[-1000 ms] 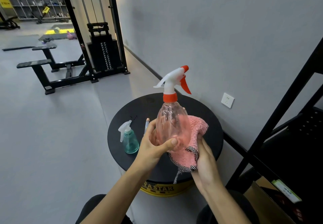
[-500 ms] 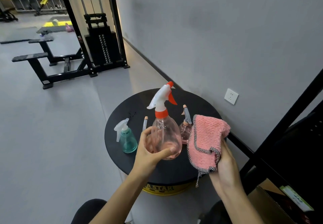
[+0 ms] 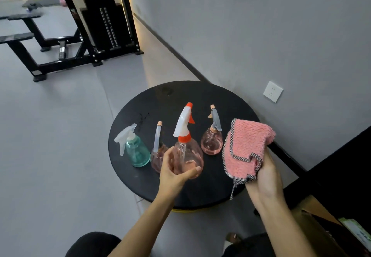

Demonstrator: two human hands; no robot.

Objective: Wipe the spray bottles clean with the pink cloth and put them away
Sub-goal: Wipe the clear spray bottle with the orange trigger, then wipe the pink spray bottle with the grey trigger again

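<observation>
The left hand (image 3: 172, 174) grips the clear pink, round-bellied spray bottle (image 3: 187, 156), upright over the round black table (image 3: 200, 96), its orange-tipped nozzle pointing far. Apart to its right, the right hand (image 3: 265, 176) clutches the fluffy pink cloth (image 3: 245, 146).

- I see a grey wall (image 3: 261, 26) with a white socket (image 3: 273, 91)
- grey floor (image 3: 50, 136), black weight machine (image 3: 108, 22) and benches (image 3: 17, 36) behind
- round black table (image 3: 180, 100) beside the wall

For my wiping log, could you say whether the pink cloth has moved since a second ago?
Yes. The pink cloth left the bottle, shifting right to the black table's right edge.
</observation>
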